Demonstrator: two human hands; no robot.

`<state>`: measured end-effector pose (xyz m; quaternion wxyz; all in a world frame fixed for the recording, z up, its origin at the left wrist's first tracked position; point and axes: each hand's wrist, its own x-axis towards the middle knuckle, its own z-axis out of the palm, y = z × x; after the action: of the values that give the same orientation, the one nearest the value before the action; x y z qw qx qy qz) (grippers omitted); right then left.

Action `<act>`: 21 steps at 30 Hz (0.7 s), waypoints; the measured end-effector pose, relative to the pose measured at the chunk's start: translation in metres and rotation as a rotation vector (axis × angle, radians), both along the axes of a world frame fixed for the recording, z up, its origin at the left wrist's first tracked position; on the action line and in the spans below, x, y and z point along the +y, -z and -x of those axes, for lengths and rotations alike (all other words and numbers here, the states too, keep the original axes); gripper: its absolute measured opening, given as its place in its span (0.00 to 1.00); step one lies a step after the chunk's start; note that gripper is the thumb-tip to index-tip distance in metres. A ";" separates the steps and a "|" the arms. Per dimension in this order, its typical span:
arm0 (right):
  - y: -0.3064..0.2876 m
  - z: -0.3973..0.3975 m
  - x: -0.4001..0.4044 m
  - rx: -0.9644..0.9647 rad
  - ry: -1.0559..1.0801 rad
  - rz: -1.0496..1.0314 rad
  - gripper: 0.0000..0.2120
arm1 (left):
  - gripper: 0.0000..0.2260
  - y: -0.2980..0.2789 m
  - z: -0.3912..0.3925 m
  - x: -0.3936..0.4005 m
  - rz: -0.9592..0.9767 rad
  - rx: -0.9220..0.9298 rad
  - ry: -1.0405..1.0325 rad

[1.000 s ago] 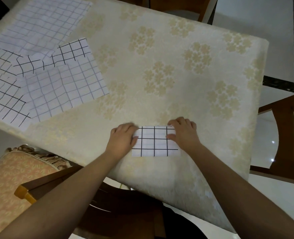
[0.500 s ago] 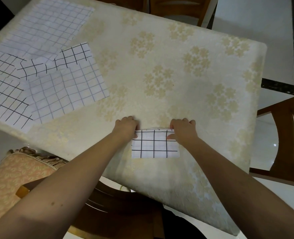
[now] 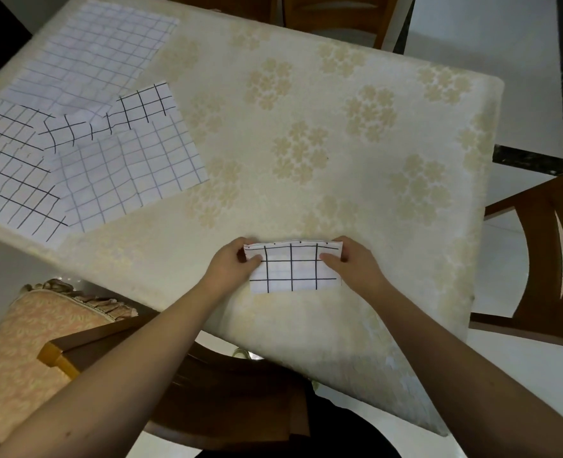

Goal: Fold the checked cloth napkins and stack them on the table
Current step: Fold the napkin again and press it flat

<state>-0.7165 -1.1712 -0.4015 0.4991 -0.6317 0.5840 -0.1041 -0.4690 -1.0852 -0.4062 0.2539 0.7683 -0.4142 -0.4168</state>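
Both hands pinch the far corners of a small folded napkin (image 3: 292,271) near the table's front edge: the left hand (image 3: 237,264) grips the far left corner, thumb on top and fingers curled beneath, and the right hand (image 3: 349,259) grips the far right corner the same way. That far edge is lifted slightly off the table (image 3: 356,133), showing several layers, while the near edge lies flat on the pale flowered tablecloth.

Thin and limp, the cloth looks light and likely to sag or spring open if let go, so the stacked corners seem the sensible place to hold, with all the layers caught together. Its smooth surface may slide on the tablecloth.

Well apart, at the far left of the table, unfolded checked napkins (image 3: 85,133) lie overlapping in a loose spread, some with bold dark lines, others faint. Nothing lies between them and the folded piece. Wooden chairs (image 3: 544,259) stand at the right and far sides, and a cushioned seat (image 3: 32,342) sits below the left edge, none of them in the way.
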 end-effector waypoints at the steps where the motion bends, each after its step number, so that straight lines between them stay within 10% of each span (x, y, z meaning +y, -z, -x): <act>1: -0.004 0.003 0.006 -0.092 0.048 -0.041 0.05 | 0.06 -0.005 0.001 0.005 0.003 0.140 -0.066; 9: -0.024 0.021 0.061 -0.518 0.393 -0.291 0.08 | 0.05 -0.048 0.030 0.036 -0.022 0.650 -0.389; 21: -0.047 0.039 0.126 -0.488 0.541 -0.324 0.07 | 0.08 -0.086 0.054 0.100 -0.183 0.582 -0.281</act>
<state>-0.7557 -1.0448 -0.3542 0.6709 -0.3247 0.6025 -0.2854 -0.5228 -0.9853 -0.3202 0.3464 0.6865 -0.1750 -0.6149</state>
